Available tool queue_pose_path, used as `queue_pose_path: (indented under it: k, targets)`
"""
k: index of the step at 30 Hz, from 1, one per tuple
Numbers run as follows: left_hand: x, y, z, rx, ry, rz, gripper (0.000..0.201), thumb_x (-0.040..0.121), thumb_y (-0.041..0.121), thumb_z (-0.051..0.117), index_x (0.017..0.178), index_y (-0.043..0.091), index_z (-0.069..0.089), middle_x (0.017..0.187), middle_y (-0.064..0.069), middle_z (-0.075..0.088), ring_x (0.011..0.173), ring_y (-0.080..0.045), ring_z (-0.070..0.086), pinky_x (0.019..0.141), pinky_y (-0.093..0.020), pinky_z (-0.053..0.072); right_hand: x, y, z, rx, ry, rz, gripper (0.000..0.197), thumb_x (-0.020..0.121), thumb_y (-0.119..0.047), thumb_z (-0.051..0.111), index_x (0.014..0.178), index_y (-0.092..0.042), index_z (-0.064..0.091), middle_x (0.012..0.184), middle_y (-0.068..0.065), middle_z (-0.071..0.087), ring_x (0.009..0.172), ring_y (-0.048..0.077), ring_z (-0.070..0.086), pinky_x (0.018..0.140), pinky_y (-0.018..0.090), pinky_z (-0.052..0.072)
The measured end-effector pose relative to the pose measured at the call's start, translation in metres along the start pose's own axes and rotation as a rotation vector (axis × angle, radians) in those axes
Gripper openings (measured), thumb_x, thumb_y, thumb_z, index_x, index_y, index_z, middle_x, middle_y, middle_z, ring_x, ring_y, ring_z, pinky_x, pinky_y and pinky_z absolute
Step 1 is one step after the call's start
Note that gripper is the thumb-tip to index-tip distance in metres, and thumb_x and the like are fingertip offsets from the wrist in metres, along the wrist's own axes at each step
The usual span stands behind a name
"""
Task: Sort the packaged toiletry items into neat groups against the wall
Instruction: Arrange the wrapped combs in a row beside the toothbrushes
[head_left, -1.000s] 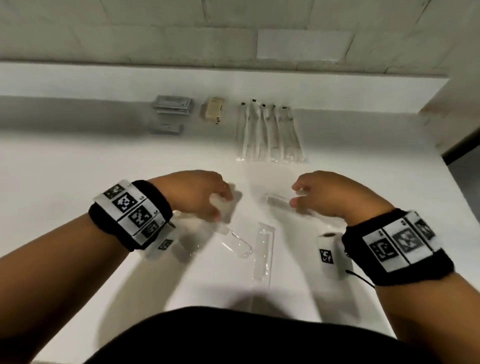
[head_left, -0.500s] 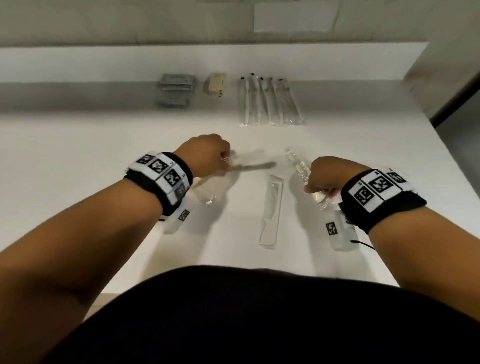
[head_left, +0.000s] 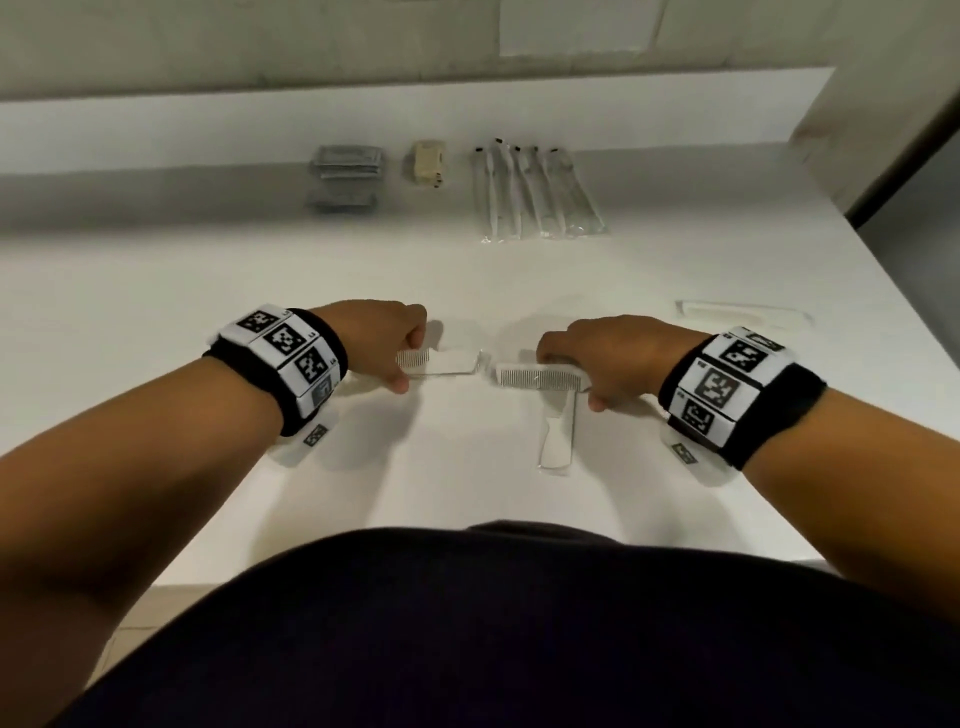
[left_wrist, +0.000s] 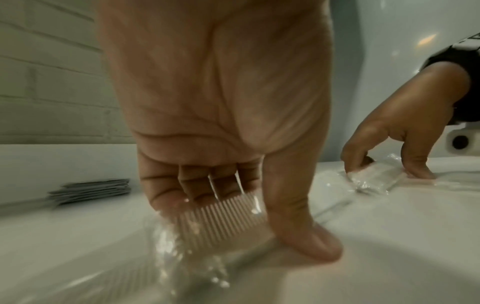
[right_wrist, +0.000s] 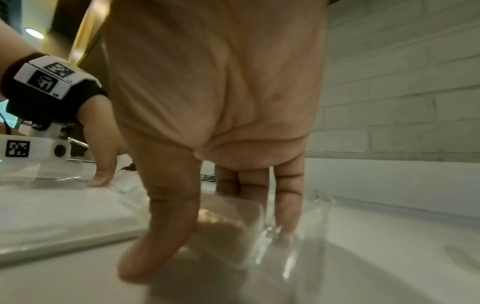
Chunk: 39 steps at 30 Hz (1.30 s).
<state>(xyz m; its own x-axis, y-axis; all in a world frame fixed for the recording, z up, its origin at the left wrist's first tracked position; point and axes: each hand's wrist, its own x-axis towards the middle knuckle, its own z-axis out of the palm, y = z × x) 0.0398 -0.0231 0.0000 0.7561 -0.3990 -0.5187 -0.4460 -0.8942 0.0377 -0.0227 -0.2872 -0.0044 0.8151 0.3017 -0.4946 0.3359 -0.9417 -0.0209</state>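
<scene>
On the white counter (head_left: 156, 322), my left hand (head_left: 408, 364) pinches a clear-wrapped white comb (head_left: 441, 361) between fingers and thumb; its teeth (left_wrist: 221, 218) show under the fingers in the left wrist view. A little to the right, my right hand (head_left: 571, 379) grips a second wrapped comb (head_left: 535, 376) the same way, and its wrapper (right_wrist: 233, 222) shows under the thumb (right_wrist: 161, 236). Both combs lie sideways, end to end. A third wrapped comb (head_left: 557, 441) lies lengthwise below the right hand's one. A fourth wrapped comb (head_left: 743, 314) rests far right.
Against the wall ledge sit two stacks of grey sachets (head_left: 348, 163), a beige soap packet (head_left: 428, 163) and a row of several wrapped toothbrushes (head_left: 535, 195). The counter's right edge (head_left: 883, 291) drops off near a dark doorway. My dark-clothed body fills the front.
Both hands have come together at mid-counter. Each now holds a comb turned sideways; the right hand's comb lies across the top of the lengthwise one. The camera view has shifted.
</scene>
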Motion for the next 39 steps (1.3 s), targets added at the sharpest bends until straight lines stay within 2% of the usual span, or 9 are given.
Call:
queue_pose_path:
  k: [5,11,16,20,23,27,31,34,39]
  targets:
    - [0.0,0.003,0.0,-0.025,-0.053,-0.057,0.046,0.075,0.043,0.075,0.106,0.02,0.05,0.099,0.003,0.059,0.086,-0.019,0.055,0.068,-0.03,0.04,0.017,-0.011,0.003,-0.175,0.042,0.047,0.043,0.063,-0.025,0.08,0.087,-0.032,0.044,0.108,-0.003,0.04,0.097,0.022,0.042,0.078,0.033,0.038]
    - [0.005,0.015,0.005,0.039,-0.065,-0.033,0.045,0.081,0.048,0.067,0.108,0.016,0.052,0.091,0.004,0.053,0.085,-0.019,0.053,0.069,-0.03,0.038,0.015,-0.007,0.009,0.065,-0.046,0.073,0.041,0.072,-0.032,0.078,0.102,-0.026,0.05,0.103,-0.003,0.056,0.088,0.019,0.054,0.073,0.032,0.042]
    - [0.008,0.031,0.01,0.14,-0.064,-0.036,0.06,0.086,0.052,0.059,0.132,0.017,0.043,0.125,-0.005,0.051,0.11,-0.025,0.055,0.086,-0.034,0.045,-0.001,0.011,0.013,0.045,0.029,0.097,0.04,0.081,-0.042,0.068,0.114,-0.023,0.058,0.116,0.003,0.043,0.108,0.025,0.048,0.081,0.034,0.042]
    - [0.012,0.052,0.006,0.174,-0.079,-0.028,0.06,0.086,0.05,0.06,0.133,0.017,0.044,0.123,-0.003,0.056,0.107,-0.023,0.057,0.085,-0.032,0.045,-0.021,0.071,0.002,0.007,0.104,0.314,0.036,0.081,-0.043,0.063,0.11,-0.023,0.057,0.117,0.009,0.04,0.108,0.029,0.042,0.079,0.037,0.037]
    - [0.018,0.076,-0.002,0.147,-0.083,-0.023,0.054,0.085,0.045,0.064,0.128,0.017,0.047,0.112,0.0,0.058,0.096,-0.02,0.054,0.081,-0.03,0.044,-0.037,0.12,-0.001,0.022,0.057,0.52,0.043,0.08,-0.044,0.066,0.116,-0.022,0.056,0.119,0.011,0.039,0.112,0.033,0.043,0.09,0.045,0.041]
    - [0.034,0.119,-0.015,0.128,-0.085,-0.008,0.056,0.084,0.041,0.067,0.13,0.015,0.046,0.12,-0.001,0.058,0.106,-0.022,0.056,0.084,-0.031,0.044,-0.039,0.152,0.012,0.1,0.036,0.563,0.063,0.073,-0.041,0.077,0.123,-0.015,0.05,0.122,0.012,0.048,0.111,0.033,0.051,0.093,0.045,0.047]
    - [0.062,0.176,-0.029,0.001,-0.046,0.043,0.046,0.084,0.039,0.067,0.118,0.015,0.049,0.107,0.0,0.057,0.091,-0.019,0.05,0.075,-0.029,0.038,-0.037,0.174,0.02,0.393,0.064,0.486,0.066,0.073,-0.029,0.081,0.125,-0.01,0.045,0.117,0.007,0.06,0.103,0.028,0.059,0.085,0.033,0.047]
    - [0.09,0.211,-0.041,-0.124,0.026,0.037,0.041,0.084,0.037,0.066,0.112,0.015,0.047,0.103,0.0,0.054,0.085,-0.017,0.047,0.068,-0.028,0.035,-0.035,0.197,0.026,0.556,0.043,0.453,0.046,0.077,-0.026,0.077,0.115,-0.008,0.059,0.11,0.009,0.066,0.095,0.026,0.062,0.078,0.03,0.046]
    - [0.14,0.246,-0.064,-0.43,0.198,-0.072,0.046,0.085,0.036,0.064,0.123,0.011,0.052,0.109,-0.002,0.058,0.089,-0.018,0.049,0.074,-0.027,0.038,-0.024,0.257,0.022,0.993,0.146,0.5,0.039,0.071,-0.018,0.081,0.103,-0.003,0.064,0.092,0.018,0.07,0.07,0.031,0.066,0.056,0.03,0.052]
